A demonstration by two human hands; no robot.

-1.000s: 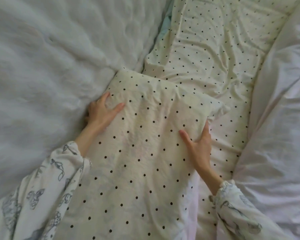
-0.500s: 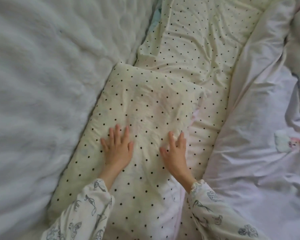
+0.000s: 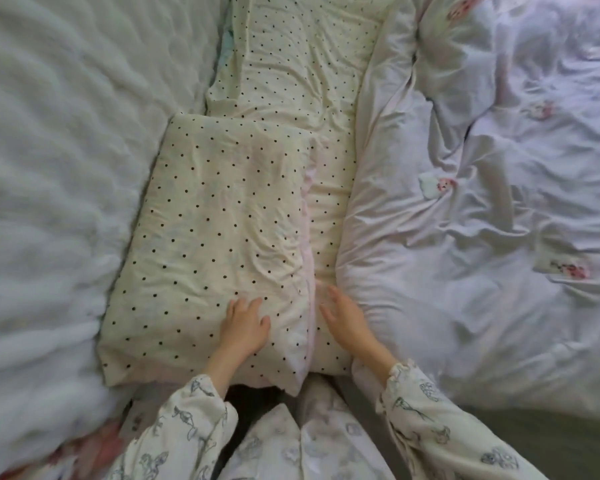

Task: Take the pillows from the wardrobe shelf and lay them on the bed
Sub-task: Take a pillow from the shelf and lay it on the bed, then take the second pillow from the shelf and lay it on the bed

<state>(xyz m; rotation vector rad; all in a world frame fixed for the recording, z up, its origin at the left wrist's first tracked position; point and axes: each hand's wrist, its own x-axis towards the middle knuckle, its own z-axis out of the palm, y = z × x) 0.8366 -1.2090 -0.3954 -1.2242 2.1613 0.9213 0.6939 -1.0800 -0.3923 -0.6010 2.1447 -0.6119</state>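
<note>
On the pillow's near end, the left hand [image 3: 245,323] rests flat, fingers loosely spread and gripping nothing. The right hand [image 3: 343,318], blurred, lies open with straight fingers on the dotted sheet [image 3: 302,64] just beside the pillow [image 3: 215,237]. The pillow lies flat on the bed, between a white blanket [image 3: 56,168] and a pale duvet [image 3: 465,220].

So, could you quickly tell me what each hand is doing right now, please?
Left hand: open, fingers resting on the pillow, holding nothing.
Right hand: open, beside the pillow on the sheet, holding nothing.
</note>
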